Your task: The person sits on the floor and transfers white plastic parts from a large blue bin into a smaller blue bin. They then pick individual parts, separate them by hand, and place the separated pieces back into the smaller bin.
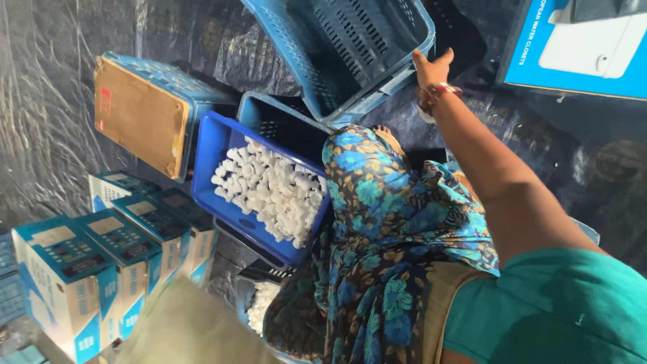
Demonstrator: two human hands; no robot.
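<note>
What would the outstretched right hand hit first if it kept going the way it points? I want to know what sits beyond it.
The right hand already reaches the rim of the empty blue slatted crate. Going straight on, it would likely meet that crate's wall first, though depth is hard to judge.

Teal sleeve, floral blue garment, bangles

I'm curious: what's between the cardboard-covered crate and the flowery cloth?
In the head view, a blue bin full of small white plastic pieces lies between the cardboard-covered crate and flowery cloth.

One hand (pixel 431 71); three slatted blue crates (pixel 350 47); one blue bin (pixel 216 155); five small boxes (pixel 67 269).
</note>
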